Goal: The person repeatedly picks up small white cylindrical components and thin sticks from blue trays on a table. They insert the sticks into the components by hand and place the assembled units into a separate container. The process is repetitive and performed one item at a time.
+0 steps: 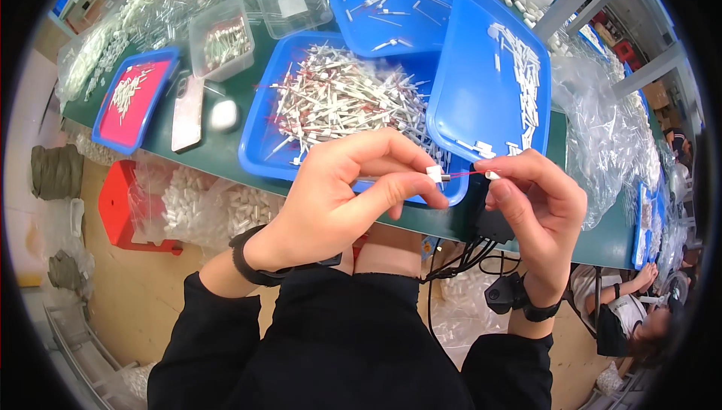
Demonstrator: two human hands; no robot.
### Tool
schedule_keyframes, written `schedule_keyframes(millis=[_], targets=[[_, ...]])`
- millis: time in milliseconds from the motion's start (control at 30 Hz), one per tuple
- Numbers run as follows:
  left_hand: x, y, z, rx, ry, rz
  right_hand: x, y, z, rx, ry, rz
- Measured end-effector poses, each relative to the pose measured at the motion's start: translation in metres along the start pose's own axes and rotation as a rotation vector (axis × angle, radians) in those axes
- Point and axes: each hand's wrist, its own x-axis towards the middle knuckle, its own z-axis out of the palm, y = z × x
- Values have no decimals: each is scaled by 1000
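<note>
Near, the work on one piece (447,178) looks only partly done: the left hand (350,196), fingers almost closed, pinches its white block (434,174), the right hand (541,203) pinches a small white sleeve (492,175), and thin red wires (468,173) run between. Farther, the middle blue tray (259,139) holds a big pile (346,98); how many are finished, I cannot tell.

Phone (188,113) beside white case (224,115)

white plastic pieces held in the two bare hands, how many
2: a white boxy plastic piece in the left hand, a white tubular plastic piece in the right hand. Others may be hidden.
</note>
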Motion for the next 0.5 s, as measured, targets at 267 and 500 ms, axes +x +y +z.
schedule_keyframes(millis=[267,500], targets=[[4,-20,4,460,-26,277,-3,-2,25,73,59,-26],[3,-20,-5,-380,88,82,-8,8,27,-56,152,-72]])
